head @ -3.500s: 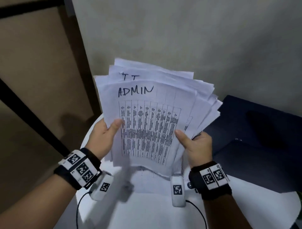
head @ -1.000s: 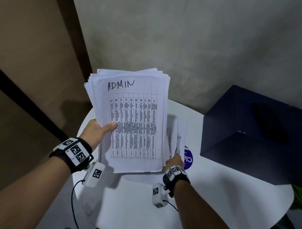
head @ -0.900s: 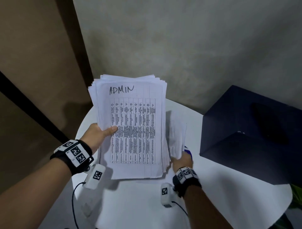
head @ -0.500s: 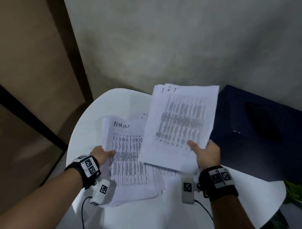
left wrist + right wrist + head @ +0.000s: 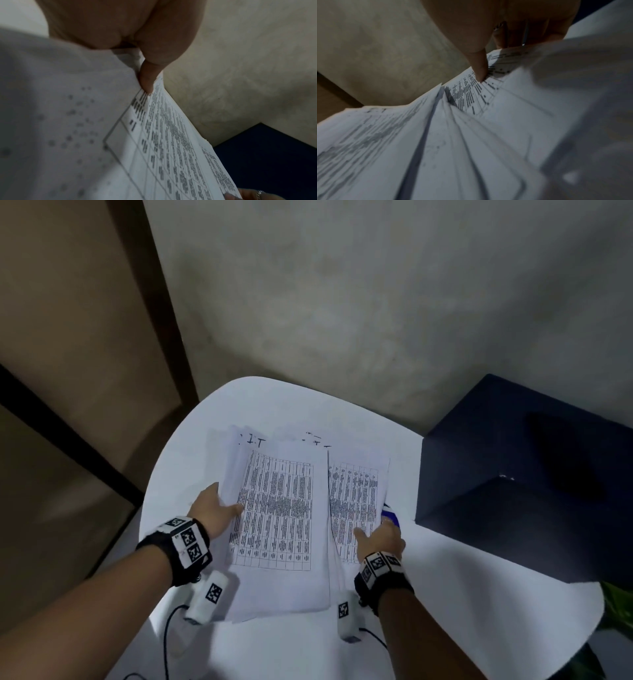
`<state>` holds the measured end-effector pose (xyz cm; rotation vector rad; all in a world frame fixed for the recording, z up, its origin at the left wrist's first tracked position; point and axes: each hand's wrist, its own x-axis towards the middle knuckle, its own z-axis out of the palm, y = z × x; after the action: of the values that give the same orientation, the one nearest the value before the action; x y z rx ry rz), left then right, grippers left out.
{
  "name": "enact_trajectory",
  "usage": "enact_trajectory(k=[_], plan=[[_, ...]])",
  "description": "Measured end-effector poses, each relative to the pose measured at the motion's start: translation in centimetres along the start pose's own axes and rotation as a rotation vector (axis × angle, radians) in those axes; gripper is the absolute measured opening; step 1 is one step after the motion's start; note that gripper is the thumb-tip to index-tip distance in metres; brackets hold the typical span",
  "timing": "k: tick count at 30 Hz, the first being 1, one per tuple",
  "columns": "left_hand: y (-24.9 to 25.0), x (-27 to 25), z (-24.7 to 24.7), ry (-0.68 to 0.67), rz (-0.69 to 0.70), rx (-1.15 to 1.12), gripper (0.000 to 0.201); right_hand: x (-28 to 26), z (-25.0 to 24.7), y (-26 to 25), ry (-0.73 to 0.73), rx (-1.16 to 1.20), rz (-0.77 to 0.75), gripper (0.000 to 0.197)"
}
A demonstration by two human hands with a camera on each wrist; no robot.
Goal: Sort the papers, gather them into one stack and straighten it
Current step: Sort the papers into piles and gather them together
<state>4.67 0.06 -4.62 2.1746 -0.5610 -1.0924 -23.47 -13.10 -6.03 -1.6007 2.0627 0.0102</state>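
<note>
Papers (image 5: 279, 508) between hands: left hand (image 5: 214, 513) grips left edge, right hand (image 5: 380, 539) grips right.

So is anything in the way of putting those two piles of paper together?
Nothing visible is. The left hand grips the left pile and the right hand grips the right pile. The piles already overlap along their inner edges over the white table, with nothing showing between them.
</note>
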Motion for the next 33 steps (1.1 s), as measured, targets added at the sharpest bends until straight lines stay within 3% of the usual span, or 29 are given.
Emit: enact_trajectory(k=[3, 5, 8, 14, 18, 24, 27, 30, 33], plan=[[-0.8, 0.0, -1.1, -0.006, 0.030, -0.125, 0.035, -0.4, -0.1, -0.8, 0.051, -0.067, -0.050, 0.061], [-1.1, -0.2, -1.9, -0.014, 0.030, -0.164, 0.034, -0.5, 0.1, -1.4, 0.029, -0.067, -0.069, 0.064], [-1.4, -0.3, -2.5, -0.015, 0.042, -0.184, 0.037, -0.3, 0.4, -2.2, -0.085, 0.126, -0.002, 0.074], [-1.5, -0.5, -2.5, -0.012, 0.037, -0.168, 0.035, -1.0, -1.0, -1.9, -0.063, 0.289, -0.006, 0.051], [-1.7, -0.3, -2.1, -0.044, 0.019, -0.129, 0.030, -1.5, -5.7, -0.8, 0.109, 0.309, -0.134, 0.030], [-1.7, -0.5, -0.9, -0.066, 0.032, 0.082, 0.053, -4.0, -14.6, -0.6, 0.380, 0.398, -0.309, 0.017], [-1.2, -0.9, -0.4, -0.054, 0.025, 0.092, 0.044, -4.8, -18.2, -0.9, 0.500, 0.525, -0.392, 0.012], [-0.6, -1.3, 0.0, -0.060, 0.016, 0.083, 0.036, -5.2, -20.7, -1.3, 0.518, 0.649, -0.428, 0.010], [-0.8, -1.3, 0.2, -0.091, -0.002, 0.074, 0.042, -5.1, -20.0, -1.3, 0.439, 0.779, -0.443, 0.014]])
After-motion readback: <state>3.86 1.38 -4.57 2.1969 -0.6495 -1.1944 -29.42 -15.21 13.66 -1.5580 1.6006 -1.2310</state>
